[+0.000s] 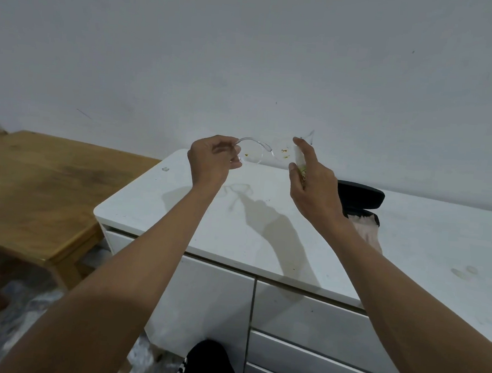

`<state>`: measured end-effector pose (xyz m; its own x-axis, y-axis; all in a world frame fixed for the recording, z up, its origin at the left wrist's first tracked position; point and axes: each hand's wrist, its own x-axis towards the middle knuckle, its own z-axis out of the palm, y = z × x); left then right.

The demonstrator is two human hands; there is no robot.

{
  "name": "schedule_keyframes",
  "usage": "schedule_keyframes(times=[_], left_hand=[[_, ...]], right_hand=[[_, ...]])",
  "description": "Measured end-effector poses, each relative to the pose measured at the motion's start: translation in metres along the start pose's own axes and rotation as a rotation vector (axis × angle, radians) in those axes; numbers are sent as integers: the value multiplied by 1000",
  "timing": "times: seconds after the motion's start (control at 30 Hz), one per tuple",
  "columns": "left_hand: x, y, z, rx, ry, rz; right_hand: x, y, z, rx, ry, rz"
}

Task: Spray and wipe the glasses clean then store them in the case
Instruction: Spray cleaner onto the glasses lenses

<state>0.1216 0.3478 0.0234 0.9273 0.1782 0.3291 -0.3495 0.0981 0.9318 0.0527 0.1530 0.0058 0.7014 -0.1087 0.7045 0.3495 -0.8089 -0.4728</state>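
Observation:
My left hand (pixel 211 160) pinches the left end of the clear-framed glasses (pixel 266 151) and holds them up in front of the wall, above the white cabinet top (pixel 264 232). Yellow-brown specks sit on both lenses. My right hand (pixel 310 179) grips a small pale spray bottle (pixel 298 159) just right of the glasses, with the index finger on its top. The black glasses case (pixel 361 195) lies open on the cabinet behind my right wrist, with a pale pink cloth (pixel 366 228) hanging out of it.
A wooden table (pixel 32 187) stands lower at the left of the cabinet. White drawers (pixel 316 324) front the cabinet. A dark-socked foot (pixel 207 365) shows on the floor at the bottom. A plain wall (pixel 249 54) rises behind.

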Motion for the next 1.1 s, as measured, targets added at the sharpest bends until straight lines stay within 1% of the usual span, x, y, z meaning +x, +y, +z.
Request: schedule_keyframes(times=[0.37,0.63,0.87,1.1], left_hand=[[-1,6,1,-19,-13,-14],[-3,9,1,-25,-17,-12],[-4,11,-1,-32,-23,-14],[-6,13,-3,-20,-34,-15]], right_hand=[[4,-3,2,-17,13,41],[6,-7,2,-52,43,6],[7,-9,2,-46,57,-5],[8,-6,3,-1,58,29]])
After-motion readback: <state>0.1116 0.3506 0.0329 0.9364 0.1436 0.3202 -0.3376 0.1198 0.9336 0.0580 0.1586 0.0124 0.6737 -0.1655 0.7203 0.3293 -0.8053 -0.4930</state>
